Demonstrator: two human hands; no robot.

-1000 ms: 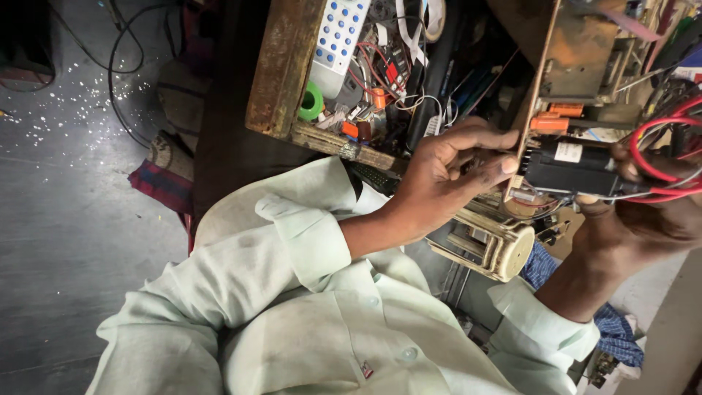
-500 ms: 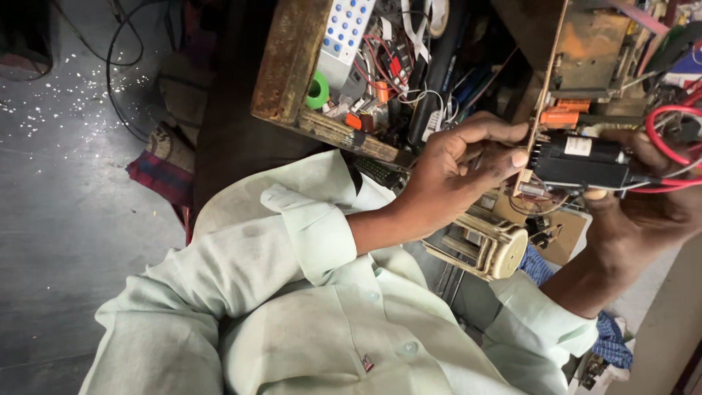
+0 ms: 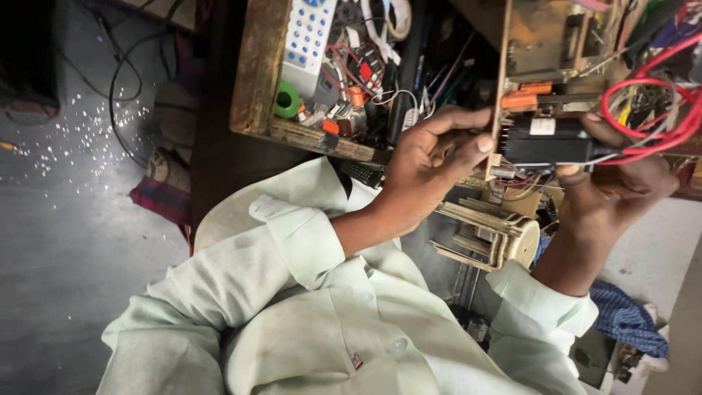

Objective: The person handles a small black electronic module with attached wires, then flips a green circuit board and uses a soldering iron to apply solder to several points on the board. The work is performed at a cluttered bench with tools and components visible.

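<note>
Finding: the left hand (image 3: 424, 164) pinches the near-left edge of an upright brown circuit board (image 3: 541, 40), thumb on one face and fingers (image 3: 457, 121) curled over the edge. The right hand (image 3: 621, 183) grips a black block component (image 3: 548, 143) mounted on that board, thumb below and fingers above, closed on it. The assembly is held in the air, right of centre, over a wooden tray (image 3: 259, 73) of loose parts on the dark table (image 3: 219, 164).

Orientation: the black block lies with its long axis left to right; its right end, where wires leave, points toward the red wire loops (image 3: 658, 95). The board stands edge-on, long axis running near to far.

Risks, as judged:
- The red loops crowd the right-hand fingers; a tug could snag them and strain the solder joints.
- The left-hand pinch covers little of the edge, so twisting the block could flex or crack the board.
- If either grip slips, the assembly would likely drop onto the slatted metal part (image 3: 486, 234) just below.
</note>
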